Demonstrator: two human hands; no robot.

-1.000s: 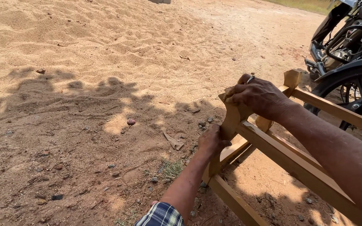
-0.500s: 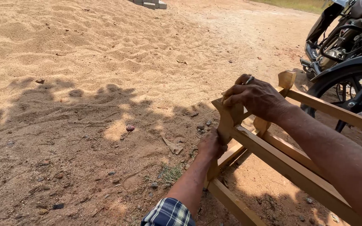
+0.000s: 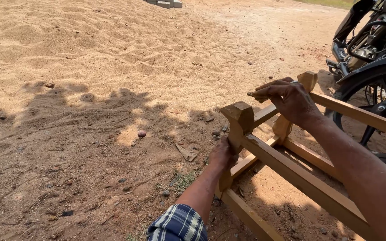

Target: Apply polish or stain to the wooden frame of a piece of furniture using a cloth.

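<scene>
On the sandy ground (image 3: 90, 147) at the lower right lies a wooden frame (image 3: 291, 174) of orange-brown rails, tipped on its side, with its nearest leg (image 3: 240, 122) standing up and ending in a flared, blocky top. The right hand (image 3: 291, 100) has lifted off that leg since half a second ago: then it rested on the top of the leg, now it hovers a little above and behind it, over the cross rail, apart from the wood. Its fingers (image 3: 269, 93) are stretched forward and pinched together on a small thin sliver (image 3: 254, 95), pale and flat; what it is made of cannot be told. The left hand (image 3: 223, 154) keeps its place low on the near leg, as in the earlier picture, fingers curled round the wood just below the flared top, gripping it. A blue and white checked sleeve (image 3: 177, 223) shows at the bottom edge. The leg therefore stands between the two hands, held by the left and just clear of the right. The view has also swung slightly, so the frame now sits further from the right border. Behind the frame, at the upper right, stands a motorcycle (image 3: 371, 49), its black front tyre (image 3: 371, 111) near the far rail. A small reddish stone (image 3: 141, 133) lies in the shade to the left, well apart from the frame.
</scene>
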